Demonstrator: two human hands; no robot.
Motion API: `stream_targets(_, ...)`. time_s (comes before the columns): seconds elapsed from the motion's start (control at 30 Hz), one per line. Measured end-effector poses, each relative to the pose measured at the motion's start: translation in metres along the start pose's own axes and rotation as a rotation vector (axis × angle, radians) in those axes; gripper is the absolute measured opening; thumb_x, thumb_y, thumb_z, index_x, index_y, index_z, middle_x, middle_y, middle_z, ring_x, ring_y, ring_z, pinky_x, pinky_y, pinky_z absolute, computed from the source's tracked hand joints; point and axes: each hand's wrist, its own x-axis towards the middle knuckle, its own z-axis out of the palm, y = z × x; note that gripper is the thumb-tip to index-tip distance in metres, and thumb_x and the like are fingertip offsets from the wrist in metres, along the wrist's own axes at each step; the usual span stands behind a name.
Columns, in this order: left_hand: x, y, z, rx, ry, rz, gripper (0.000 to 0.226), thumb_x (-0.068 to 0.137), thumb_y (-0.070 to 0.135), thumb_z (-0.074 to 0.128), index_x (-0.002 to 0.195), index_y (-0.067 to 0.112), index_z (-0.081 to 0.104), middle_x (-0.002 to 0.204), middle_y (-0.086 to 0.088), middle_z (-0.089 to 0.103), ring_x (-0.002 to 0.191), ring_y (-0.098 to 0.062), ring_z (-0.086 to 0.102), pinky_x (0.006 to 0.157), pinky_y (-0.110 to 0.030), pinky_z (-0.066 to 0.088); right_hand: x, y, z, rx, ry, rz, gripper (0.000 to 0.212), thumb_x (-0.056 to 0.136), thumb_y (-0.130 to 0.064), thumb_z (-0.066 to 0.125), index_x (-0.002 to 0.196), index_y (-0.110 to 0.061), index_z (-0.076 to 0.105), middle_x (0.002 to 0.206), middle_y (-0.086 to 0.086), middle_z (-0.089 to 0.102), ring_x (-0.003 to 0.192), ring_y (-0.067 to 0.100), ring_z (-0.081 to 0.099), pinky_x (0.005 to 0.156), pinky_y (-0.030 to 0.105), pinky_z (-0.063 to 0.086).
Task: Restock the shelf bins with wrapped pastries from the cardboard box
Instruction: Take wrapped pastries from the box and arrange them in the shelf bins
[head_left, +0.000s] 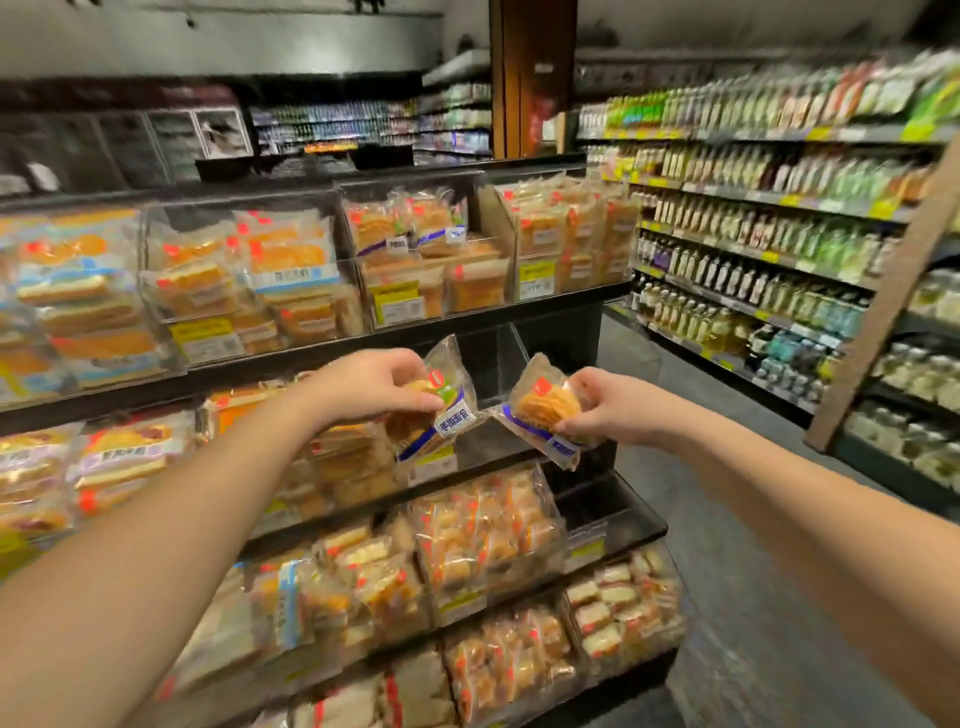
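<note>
My left hand (371, 382) grips a clear-wrapped pastry (445, 402) with a blue label, held at the front of a clear bin (498, 358) on the second shelf tier. My right hand (605, 402) pinches a second wrapped pastry (545, 410) of the same kind, just right of the first and in front of that bin's right end. The two packets nearly touch. The bin behind them looks mostly dark inside. No cardboard box is in view.
The black tiered shelf (467, 317) holds several clear bins full of wrapped breads above, below and to the left. A grey-floored aisle (727, 519) runs along the right. Bottle shelves (753, 234) line its far side, with a slanted wooden post (883, 301).
</note>
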Motion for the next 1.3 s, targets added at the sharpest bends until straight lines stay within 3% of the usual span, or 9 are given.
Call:
stream_targets(0.1, 0.038, -0.007, -0.026, 0.037, 0.036, 0.032, 0.048, 0.078, 0.058, 0.072, 0.117, 0.034, 0.057, 0.112, 0.012, 0.060, 0.102, -0.010, 0.057, 0.085, -0.028, 0.045, 0.045, -0.016, -0.030, -0.112, 0.004, -0.039, 0.048, 0.084, -0.043, 0.075, 0.122, -0.034, 0.048, 0.105, -0.011, 0.064, 0.089, 0.002, 0.062, 0.068, 0.019, 0.047)
stream_targets(0.17, 0.062, -0.012, -0.045, 0.064, 0.063, 0.055, 0.050, 0.080, 0.056, 0.072, 0.121, 0.032, 0.058, 0.112, 0.013, 0.058, 0.102, -0.009, 0.055, 0.084, -0.026, 0.042, 0.075, -0.027, -0.048, -0.160, -0.002, -0.066, 0.048, 0.085, -0.042, 0.074, 0.124, -0.033, 0.048, 0.108, -0.010, 0.064, 0.091, 0.004, 0.063, 0.069, 0.020, 0.047)
stream_targets(0.37, 0.128, -0.033, -0.105, 0.175, 0.148, 0.085, 0.058, 0.078, 0.058, 0.072, 0.126, 0.027, 0.059, 0.127, 0.006, 0.061, 0.107, -0.013, 0.054, 0.090, -0.028, 0.044, 0.151, -0.061, -0.088, -0.294, 0.073, -0.135, 0.061, 0.084, -0.042, 0.076, 0.136, -0.025, 0.050, 0.125, -0.005, 0.060, 0.107, 0.014, 0.057, 0.090, 0.027, 0.045)
stream_targets(0.47, 0.157, -0.040, -0.131, 0.226, 0.176, 0.080, 0.057, 0.078, 0.056, 0.074, 0.125, 0.026, 0.061, 0.127, 0.001, 0.063, 0.112, -0.019, 0.057, 0.096, -0.031, 0.046, 0.183, -0.076, -0.106, -0.423, 0.154, -0.192, 0.069, 0.084, -0.045, 0.075, 0.143, -0.023, 0.047, 0.133, -0.003, 0.053, 0.113, 0.016, 0.052, 0.092, 0.027, 0.044)
stream_targets(0.7, 0.222, -0.045, -0.182, 0.403, 0.276, 0.081, 0.057, 0.078, 0.060, 0.071, 0.122, 0.026, 0.059, 0.109, 0.004, 0.061, 0.095, -0.018, 0.053, 0.082, -0.032, 0.044, 0.258, -0.113, -0.148, -0.604, 0.277, -0.294, 0.058, 0.087, -0.041, 0.072, 0.137, -0.017, 0.054, 0.126, 0.004, 0.059, 0.107, 0.021, 0.057, 0.086, 0.032, 0.050)
stream_targets(0.8, 0.245, -0.043, -0.191, 0.473, 0.290, 0.067, 0.058, 0.079, 0.057, 0.072, 0.124, 0.023, 0.057, 0.107, 0.002, 0.061, 0.093, -0.018, 0.053, 0.077, -0.033, 0.043, 0.289, -0.123, -0.157, -0.611, 0.292, -0.351, 0.054, 0.087, -0.037, 0.074, 0.134, -0.019, 0.055, 0.123, 0.001, 0.059, 0.099, 0.015, 0.051, 0.079, 0.028, 0.042)
stream_targets(1.07, 0.290, -0.047, -0.179, 0.606, 0.208, -0.032, 0.060, 0.079, 0.056, 0.073, 0.125, 0.020, 0.057, 0.108, 0.003, 0.060, 0.095, -0.019, 0.055, 0.077, -0.035, 0.046, 0.355, -0.134, -0.157, -0.659, 0.218, -0.448, 0.058, 0.087, -0.037, 0.072, 0.139, -0.023, 0.052, 0.127, 0.000, 0.058, 0.111, 0.020, 0.054, 0.088, 0.032, 0.046)
stream_targets(1.3, 0.311, -0.058, -0.162, 0.596, 0.206, -0.106, 0.041, 0.084, 0.052, 0.070, 0.097, 0.022, 0.045, 0.096, 0.003, 0.054, 0.084, -0.018, 0.048, 0.067, -0.033, 0.038, 0.394, -0.138, -0.152, -0.621, 0.122, -0.500, 0.061, 0.084, -0.040, 0.075, 0.139, -0.027, 0.051, 0.121, -0.002, 0.061, 0.102, 0.019, 0.056, 0.083, 0.033, 0.048)
